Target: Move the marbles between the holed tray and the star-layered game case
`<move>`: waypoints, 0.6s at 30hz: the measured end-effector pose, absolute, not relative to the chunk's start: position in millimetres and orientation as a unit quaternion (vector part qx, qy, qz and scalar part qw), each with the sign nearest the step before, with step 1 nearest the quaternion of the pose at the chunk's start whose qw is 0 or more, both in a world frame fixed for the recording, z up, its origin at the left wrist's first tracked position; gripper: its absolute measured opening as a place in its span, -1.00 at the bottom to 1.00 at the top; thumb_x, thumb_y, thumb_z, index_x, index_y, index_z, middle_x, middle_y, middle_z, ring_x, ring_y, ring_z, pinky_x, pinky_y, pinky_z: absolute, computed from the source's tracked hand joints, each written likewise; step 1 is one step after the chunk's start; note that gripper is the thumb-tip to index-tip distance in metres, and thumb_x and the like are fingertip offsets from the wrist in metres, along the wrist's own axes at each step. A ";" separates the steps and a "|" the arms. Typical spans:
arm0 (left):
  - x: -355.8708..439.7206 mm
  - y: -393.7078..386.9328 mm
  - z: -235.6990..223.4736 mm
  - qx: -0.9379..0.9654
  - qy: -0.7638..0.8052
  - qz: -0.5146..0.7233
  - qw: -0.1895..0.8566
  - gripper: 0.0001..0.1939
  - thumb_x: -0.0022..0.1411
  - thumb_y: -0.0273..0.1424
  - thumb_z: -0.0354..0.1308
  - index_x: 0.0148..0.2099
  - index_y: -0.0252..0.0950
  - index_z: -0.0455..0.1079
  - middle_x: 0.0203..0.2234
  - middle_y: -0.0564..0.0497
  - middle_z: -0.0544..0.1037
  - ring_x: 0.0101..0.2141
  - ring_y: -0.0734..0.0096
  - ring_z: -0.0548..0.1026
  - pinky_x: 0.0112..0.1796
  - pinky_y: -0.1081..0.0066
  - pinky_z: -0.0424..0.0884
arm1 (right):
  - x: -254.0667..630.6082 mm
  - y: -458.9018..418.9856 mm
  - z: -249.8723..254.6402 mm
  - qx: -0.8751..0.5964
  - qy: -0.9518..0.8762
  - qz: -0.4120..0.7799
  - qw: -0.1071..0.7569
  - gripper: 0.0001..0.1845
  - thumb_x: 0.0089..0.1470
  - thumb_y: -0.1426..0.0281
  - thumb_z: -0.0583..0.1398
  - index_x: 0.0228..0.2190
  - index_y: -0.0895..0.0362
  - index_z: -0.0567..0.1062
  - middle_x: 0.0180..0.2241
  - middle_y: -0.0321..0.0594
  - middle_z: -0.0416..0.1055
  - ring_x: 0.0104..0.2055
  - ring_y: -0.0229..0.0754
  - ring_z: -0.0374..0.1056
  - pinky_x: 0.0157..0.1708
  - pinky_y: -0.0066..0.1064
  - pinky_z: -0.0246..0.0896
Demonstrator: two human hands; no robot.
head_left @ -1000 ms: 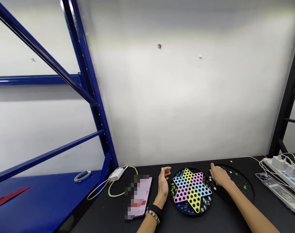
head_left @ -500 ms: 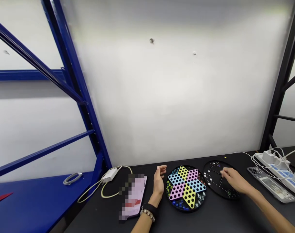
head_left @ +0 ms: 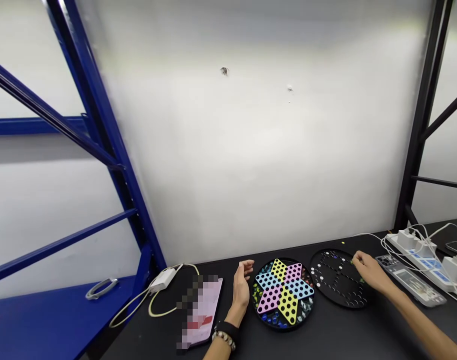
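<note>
The right hand (head_left: 369, 272) had slid to the 3 o'clock rim of the black marble board (head_left: 328, 287), its fingers (head_left: 358, 257) bunched together.

A round black Chinese checkers board (head_left: 337, 278), white marbles dotting its holes, lies flat just beside a second board (head_left: 283, 294) with a pink, yellow and blue star, coloured marbles around its rim

Worn on left wrist (head_left: 226, 332): one black wristband (head_left: 228, 330); one bracelet of round beads (head_left: 223, 340), bead colours hard to tell. Bare: left forearm (head_left: 216, 353), right forearm (head_left: 427, 325)
</note>
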State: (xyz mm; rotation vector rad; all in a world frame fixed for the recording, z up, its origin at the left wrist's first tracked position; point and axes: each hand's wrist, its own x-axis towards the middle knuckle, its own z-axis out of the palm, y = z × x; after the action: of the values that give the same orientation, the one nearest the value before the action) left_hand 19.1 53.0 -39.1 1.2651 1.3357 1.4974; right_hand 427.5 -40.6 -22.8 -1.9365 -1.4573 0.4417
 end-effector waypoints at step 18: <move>21.9 50.9 -38.5 0.497 0.523 0.585 0.371 -0.21 0.09 0.35 -0.17 -0.26 -0.24 0.52 -0.20 -0.17 0.60 -0.20 0.05 0.53 -0.17 0.12 0.42 | 412.8 -25.0 -35.7 -0.784 -0.619 -0.042 0.022 -0.69 0.28 0.39 -0.11 -0.12 0.21 0.35 -0.30 0.10 0.54 -0.24 0.18 0.51 -0.31 -0.23 0.18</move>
State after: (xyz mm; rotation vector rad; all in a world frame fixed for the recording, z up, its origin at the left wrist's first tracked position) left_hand 21.9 50.9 -38.5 1.2753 1.3419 1.4995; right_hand 412.8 -25.0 -35.7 -2.4290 -1.9173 -0.1300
